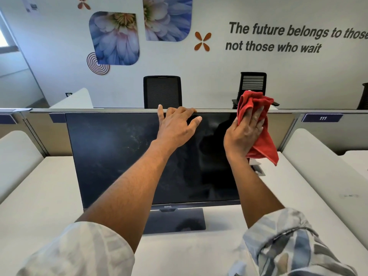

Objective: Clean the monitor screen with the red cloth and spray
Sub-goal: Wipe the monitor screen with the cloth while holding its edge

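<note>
A black monitor (111, 156) stands on the white desk in front of me, its dark screen dusty and smeared on the left half. My left hand (175, 128) rests on the monitor's top edge near the middle, fingers curled over it. At the screen's upper right corner my right hand (246, 134) presses a bunched red cloth (262, 148) against the glass. No spray bottle is in view.
The monitor's stand (179, 220) sits on the white desk (49, 196). White side dividers (18, 152) flank the desk. A low partition (318, 124) runs behind the monitor, with two black office chairs (162, 91) beyond. A small grey object (258, 169) lies right of the screen.
</note>
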The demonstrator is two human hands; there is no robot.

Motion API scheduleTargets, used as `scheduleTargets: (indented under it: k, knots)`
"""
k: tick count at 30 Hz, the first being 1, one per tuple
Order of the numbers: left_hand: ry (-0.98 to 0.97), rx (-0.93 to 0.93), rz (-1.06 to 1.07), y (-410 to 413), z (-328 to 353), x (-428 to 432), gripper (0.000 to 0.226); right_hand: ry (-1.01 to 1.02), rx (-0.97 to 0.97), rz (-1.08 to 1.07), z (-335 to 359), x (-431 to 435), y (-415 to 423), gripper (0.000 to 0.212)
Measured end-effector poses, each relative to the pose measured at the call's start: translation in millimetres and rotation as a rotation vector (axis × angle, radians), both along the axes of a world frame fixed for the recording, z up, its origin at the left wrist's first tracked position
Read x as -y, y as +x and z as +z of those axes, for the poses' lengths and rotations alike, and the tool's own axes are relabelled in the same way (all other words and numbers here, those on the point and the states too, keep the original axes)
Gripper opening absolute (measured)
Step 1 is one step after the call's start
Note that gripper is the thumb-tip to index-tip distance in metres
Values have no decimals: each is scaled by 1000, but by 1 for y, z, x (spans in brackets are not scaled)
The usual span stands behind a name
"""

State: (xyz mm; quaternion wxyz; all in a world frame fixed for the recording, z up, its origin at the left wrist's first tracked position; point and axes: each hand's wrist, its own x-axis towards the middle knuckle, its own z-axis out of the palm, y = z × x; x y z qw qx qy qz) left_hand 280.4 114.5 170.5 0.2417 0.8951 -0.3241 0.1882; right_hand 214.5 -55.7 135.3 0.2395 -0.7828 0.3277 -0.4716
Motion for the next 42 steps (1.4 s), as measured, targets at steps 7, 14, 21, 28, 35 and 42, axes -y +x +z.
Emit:
scheduleTargets:
  k: [7, 14, 21, 28, 35, 42]
  knots:
    - [-69, -63, -18, -2, 3, 3, 50, -256, -102, 152, -22, -45, 3, 62]
    - [-104, -142, -64, -5, 9, -3, 39, -428, -154, 329, -18, -80, 4, 54]
    - [-71, -172, -73, -8, 14, -8, 68, -247, -181, 23, -25, 2, -15, 57]
    - [-77, -165, -50, -10, 14, -6, 59, -266, -194, 112, -60, -44, -11, 57]
    - [-44, -142, -33, -9, 17, -7, 72, -725, -360, 539, -152, -135, -24, 52]
    - [-44, -165, -50, -8, 17, -9, 73, -415, -273, 106, -132, -62, -31, 52]
